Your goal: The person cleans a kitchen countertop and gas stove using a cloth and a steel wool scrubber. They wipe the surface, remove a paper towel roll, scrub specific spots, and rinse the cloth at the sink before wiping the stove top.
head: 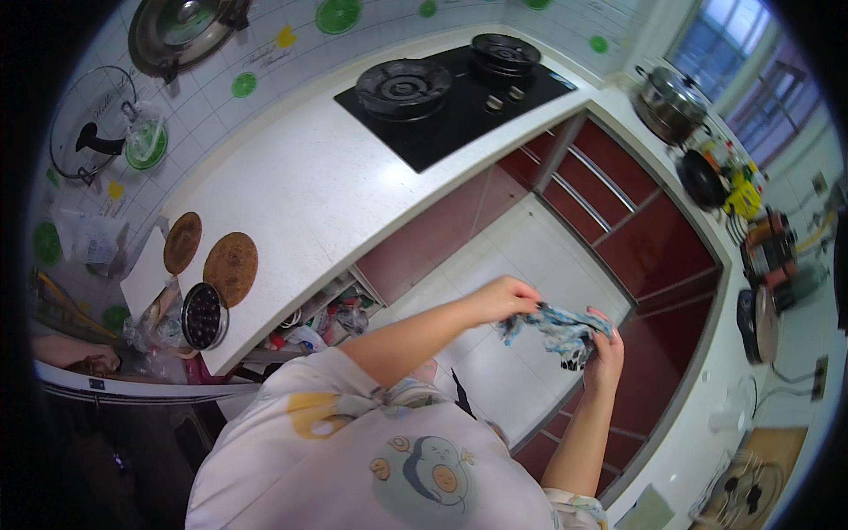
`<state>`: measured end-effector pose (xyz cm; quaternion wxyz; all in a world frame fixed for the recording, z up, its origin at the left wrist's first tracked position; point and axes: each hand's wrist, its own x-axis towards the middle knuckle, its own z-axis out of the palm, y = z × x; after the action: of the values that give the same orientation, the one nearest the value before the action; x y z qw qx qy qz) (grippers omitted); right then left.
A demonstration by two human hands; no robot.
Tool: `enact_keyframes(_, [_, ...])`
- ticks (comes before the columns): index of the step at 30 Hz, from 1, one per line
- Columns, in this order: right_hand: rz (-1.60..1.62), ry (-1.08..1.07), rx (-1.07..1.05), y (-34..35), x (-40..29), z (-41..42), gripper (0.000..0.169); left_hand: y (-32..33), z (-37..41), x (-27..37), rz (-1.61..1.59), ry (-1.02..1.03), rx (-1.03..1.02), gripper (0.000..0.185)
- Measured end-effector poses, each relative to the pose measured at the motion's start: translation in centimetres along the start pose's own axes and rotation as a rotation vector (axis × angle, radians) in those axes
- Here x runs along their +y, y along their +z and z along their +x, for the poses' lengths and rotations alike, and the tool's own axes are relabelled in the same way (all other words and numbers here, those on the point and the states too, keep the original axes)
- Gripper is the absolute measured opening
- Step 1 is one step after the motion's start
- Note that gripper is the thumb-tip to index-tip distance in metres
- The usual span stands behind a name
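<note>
A crumpled blue, white and black cloth [560, 331] is stretched between my two hands, above the pale tiled floor in front of the red cabinets. My left hand [507, 299] pinches its left end with the fingertips. At the other end, my right hand [606, 348] grips the cloth between thumb and fingers. Part of the cloth hangs down between the hands. Beyond them lies the white countertop [298, 179] with a black gas hob [457, 99] set into it.
Two round brown mats [230, 268] and a round dark tray with hollows [202, 316] lie at the counter's left end. Below is an open drawer [331, 318] of bags. A steel pot [672, 103], a black pan [701, 179] and appliances line the right counter.
</note>
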<state>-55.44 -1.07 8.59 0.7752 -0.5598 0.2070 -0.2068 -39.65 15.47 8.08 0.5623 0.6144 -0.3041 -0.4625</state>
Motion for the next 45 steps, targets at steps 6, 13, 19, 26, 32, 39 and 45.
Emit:
enact_keyframes(6, [-0.504, -0.145, -0.277, 9.3, 2.4, 13.2, 0.026, -11.3, -2.7, 1.8, 0.057, 0.161, 0.535, 0.018])
enact_keyframes(13, [-0.190, 0.245, -0.624, 18.6, 4.6, 28.7, 0.025, -21.3, 0.2, 1.4, 0.001, 0.039, 0.948, 0.019])
enact_keyframes(19, [-0.615, -0.326, -0.578, 26.2, 5.1, 41.0, 0.046, -29.6, 9.6, 1.6, 1.035, -0.168, 1.288, 0.032])
enact_keyframes(26, [-0.534, -0.070, -0.604, 21.2, 11.3, 46.2, 0.033, -33.7, 11.1, -4.4, 1.090, -0.649, 1.108, 0.057])
enact_keyframes(32, [-0.455, 0.002, -0.582, 19.5, 12.5, 47.3, 0.025, -43.7, 7.4, -7.3, 1.019, -0.849, 1.362, 0.054])
enact_keyframes(39, [-0.532, -0.181, -0.545, 21.3, 10.8, 48.4, 0.020, -34.6, 11.1, -3.6, 1.112, -0.739, 0.913, 0.043])
enact_keyframes(45, [-0.713, -0.507, -0.514, 24.9, 11.5, 49.4, 0.021, -30.4, 10.1, -3.8, 1.105, -0.539, 0.816, 0.061])
